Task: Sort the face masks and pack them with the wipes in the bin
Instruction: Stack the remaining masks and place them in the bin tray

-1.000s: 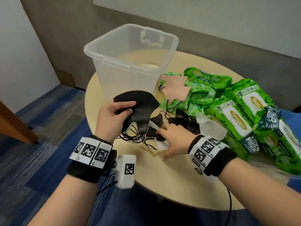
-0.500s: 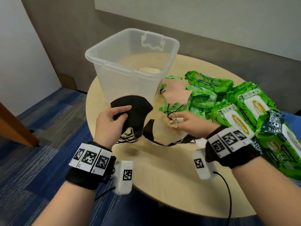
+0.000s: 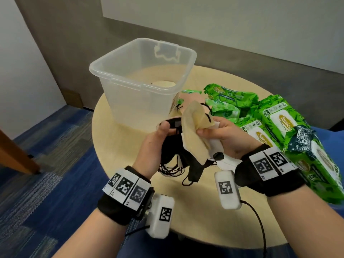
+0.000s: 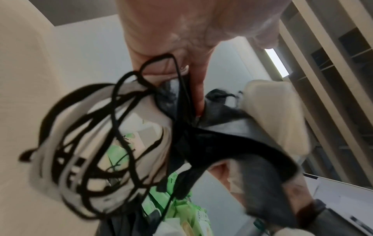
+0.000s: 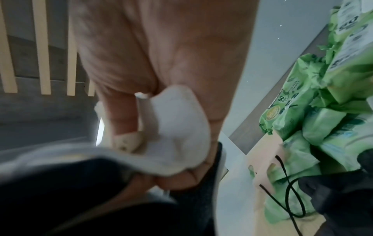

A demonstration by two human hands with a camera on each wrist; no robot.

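Both hands are raised over the round table (image 3: 115, 116), close together. My left hand (image 3: 158, 140) grips a bunch of black face masks (image 3: 173, 149), their black ear loops (image 4: 96, 143) dangling below. My right hand (image 3: 221, 135) pinches a cream face mask (image 3: 193, 123) together with a white mask (image 5: 177, 127), pressed against the black bunch. A clear plastic bin (image 3: 141, 81) stands upright behind the hands, with a pale mask lying on its bottom. Green packs of wipes (image 3: 279, 127) are piled to the right.
A pink mask (image 3: 197, 99) lies among the wipe packs beside the bin. Blue carpet surrounds the table, and a wooden furniture leg (image 3: 16, 157) stands at the left. A grey wall runs behind the table.
My right hand lifted the cream and white masks off the table and brought them up against the black masks in my left hand. Both hands rose above the table.
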